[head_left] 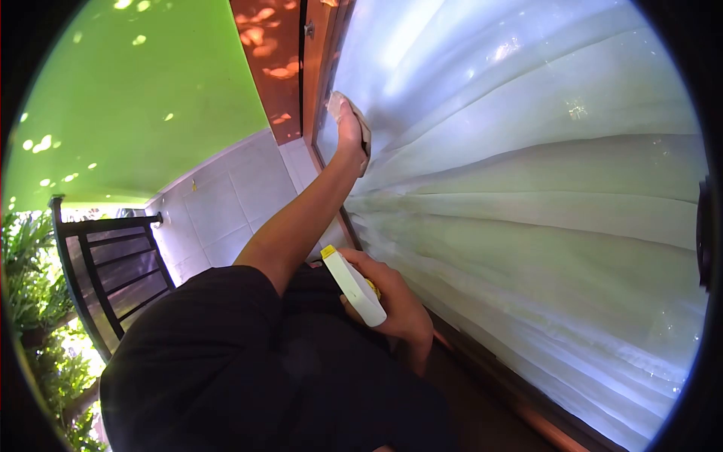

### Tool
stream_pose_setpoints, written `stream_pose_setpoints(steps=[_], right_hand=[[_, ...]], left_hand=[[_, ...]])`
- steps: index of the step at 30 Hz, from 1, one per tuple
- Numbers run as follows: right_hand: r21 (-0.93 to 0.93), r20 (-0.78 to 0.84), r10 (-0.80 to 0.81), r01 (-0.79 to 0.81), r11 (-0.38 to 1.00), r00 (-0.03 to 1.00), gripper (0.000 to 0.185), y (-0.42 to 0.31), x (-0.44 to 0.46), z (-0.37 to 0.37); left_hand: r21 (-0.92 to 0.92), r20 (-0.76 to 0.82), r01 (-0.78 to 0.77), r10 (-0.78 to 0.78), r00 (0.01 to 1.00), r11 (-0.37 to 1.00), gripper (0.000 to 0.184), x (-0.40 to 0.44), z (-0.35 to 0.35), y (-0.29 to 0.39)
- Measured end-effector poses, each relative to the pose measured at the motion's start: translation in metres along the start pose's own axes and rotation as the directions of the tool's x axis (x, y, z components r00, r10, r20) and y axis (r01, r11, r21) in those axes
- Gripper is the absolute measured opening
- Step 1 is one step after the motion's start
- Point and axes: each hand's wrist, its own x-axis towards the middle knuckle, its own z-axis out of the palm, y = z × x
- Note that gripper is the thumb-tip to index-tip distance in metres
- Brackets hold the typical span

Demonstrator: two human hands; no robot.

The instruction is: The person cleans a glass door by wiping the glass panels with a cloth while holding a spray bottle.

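Note:
My left hand (349, 132) is stretched out against a large glass pane (527, 181), closed on a pale cloth (366, 142) pressed at the surface. White curtain folds show through the glass. Lower down and close to my body, my right hand (395, 297) is wrapped round a spray bottle with a white head (355, 288) and a yellow nozzle (327, 251). Most of the bottle's body is hidden behind the fingers and dark clothing.
A reddish-brown wooden frame (324, 56) borders the pane. Beyond it are a green wall (151, 98) and white tiles (215, 207). A black metal railing (113, 226) stands at left, with plants (30, 279) outside. A dark fitting (705, 233) sits at the right edge.

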Motion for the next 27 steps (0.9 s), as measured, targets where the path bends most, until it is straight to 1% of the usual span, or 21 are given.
stream_pose_setpoints(steps=[1, 2, 4, 6, 7, 8, 11, 12, 13, 15, 18, 21, 22, 24, 27], right_hand=[[-0.009, -0.009, -0.015, 0.015, 1.0, 1.0, 0.059, 0.002, 0.0, 0.0], [-0.015, -0.02, -0.029, 0.029, 0.999, 0.999, 0.059, 0.005, -0.001, 0.0], [-0.031, -0.04, -0.057, 0.056, 0.998, 0.998, 0.059, 0.01, -0.002, 0.0], [-0.05, -0.05, -0.088, 0.086, 0.995, 0.995, 0.06, 0.012, -0.003, 0.0], [-0.028, -0.042, -0.079, 0.078, 0.997, 0.996, 0.06, 0.012, -0.003, 0.0], [-0.007, -0.034, -0.071, 0.071, 0.997, 0.997, 0.06, 0.011, -0.002, 0.0], [0.026, -0.024, -0.05, 0.051, 0.998, 0.998, 0.059, 0.008, -0.003, -0.003], [0.035, -0.024, -0.043, 0.044, 0.998, 0.999, 0.058, 0.008, -0.005, -0.005], [0.027, -0.04, -0.047, 0.048, 0.998, 0.998, 0.058, 0.009, -0.006, -0.005], [0.009, -0.07, -0.063, 0.063, 0.998, 0.996, 0.057, 0.009, -0.007, -0.005], [-0.008, -0.044, -0.055, 0.055, 0.998, 0.998, 0.057, 0.009, -0.008, -0.006], [0.017, -0.029, -0.06, 0.061, 0.998, 0.998, 0.057, 0.013, -0.006, -0.007], [0.019, -0.027, -0.055, 0.055, 0.998, 0.998, 0.057, 0.013, -0.005, -0.006], [0.017, -0.023, -0.05, 0.05, 0.999, 0.998, 0.057, 0.012, -0.003, -0.006], [0.014, -0.031, -0.062, 0.062, 0.998, 0.998, 0.057, 0.016, -0.003, -0.007]], left_hand=[[-0.01, 0.053, 0.025, -0.024, 0.998, 1.0, 0.071, -0.014, 0.011, 0.014], [-0.002, 0.096, -0.101, 0.1, 0.99, 0.995, 0.071, -0.027, 0.025, 0.026], [-0.003, 0.185, -0.337, 0.332, 0.925, 0.941, 0.071, -0.051, 0.059, 0.044], [0.147, 0.18, -0.467, 0.441, 0.879, 0.872, 0.069, -0.063, 0.081, 0.063], [0.217, 0.185, -0.529, 0.497, 0.848, 0.82, 0.067, -0.068, 0.092, 0.075], [0.322, 0.212, -0.556, 0.514, 0.831, 0.766, 0.063, -0.081, 0.096, 0.085], [0.128, 0.291, -0.672, 0.62, 0.728, 0.729, 0.074, -0.034, 0.079, 0.071], [0.002, 0.327, -0.629, 0.594, 0.735, 0.777, 0.062, -0.038, 0.077, 0.073], [0.063, 0.248, -0.653, 0.622, 0.743, 0.755, 0.067, -0.013, 0.067, 0.063], [0.084, 0.22, -0.593, 0.565, 0.795, 0.801, 0.062, 0.027, 0.044, 0.052], [0.069, 0.216, -0.518, 0.495, 0.842, 0.852, 0.066, 0.038, 0.019, 0.033], [0.041, 0.043, -0.4, 0.399, 0.916, 0.915, 0.071, 0.086, -0.014, -0.001], [0.017, 0.066, -0.357, 0.355, 0.932, 0.934, 0.075, 0.097, -0.03, -0.016], [0.054, 0.014, -0.184, 0.183, 0.983, 0.981, 0.076, 0.088, -0.047, -0.034], [0.104, -0.065, 0.052, -0.046, 0.997, 0.993, 0.072, 0.057, -0.071, -0.068]])
